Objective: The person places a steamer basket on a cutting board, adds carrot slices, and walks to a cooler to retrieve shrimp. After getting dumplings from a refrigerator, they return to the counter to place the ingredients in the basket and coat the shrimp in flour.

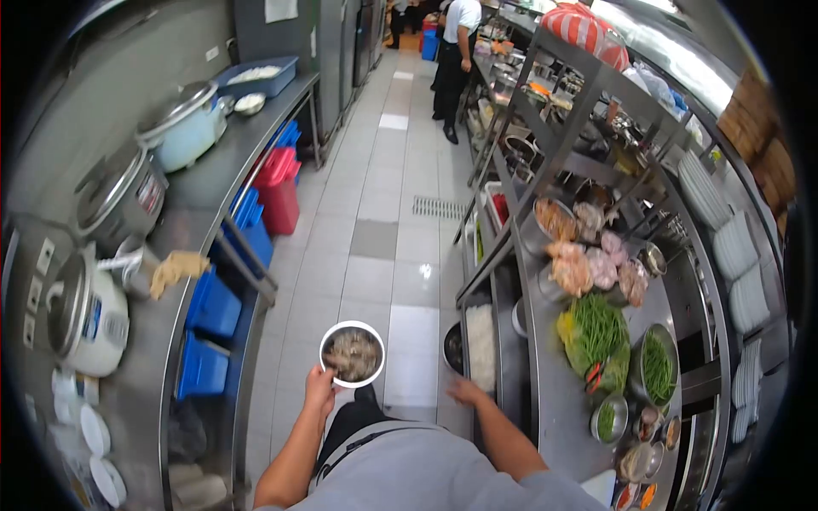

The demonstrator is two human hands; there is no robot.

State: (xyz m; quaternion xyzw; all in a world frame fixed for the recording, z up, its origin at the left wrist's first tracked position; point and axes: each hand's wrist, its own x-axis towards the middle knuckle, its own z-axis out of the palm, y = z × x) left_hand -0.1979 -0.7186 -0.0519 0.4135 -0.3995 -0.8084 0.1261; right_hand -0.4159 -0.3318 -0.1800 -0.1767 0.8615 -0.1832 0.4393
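Head-camera view: a person's left hand (319, 392) is gripping a round white bowl (380, 358) at its 8 o'clock rim, fingers closing on the edge, while greyish-brown, wet-looking food pieces (354, 353) are lying inside. The bowl is sitting at the person's 11 o'clock, above a light tiled floor (414, 341) and just beyond a dark shoe (366, 395). At 1 o'clock, the blurred right hand (467, 393) is hovering without a load, fingers loosely spread, near a rectangular tray of white contents (481, 341) and a round black bowl (452, 362). A long stainless-steel table (547, 383) is running along 2 o'clock. With only one hand supporting the rim, the load is probably risking a tip toward 2 o'clock; a slipping grip could be spilling pieces onto the tiles, making footing slick.
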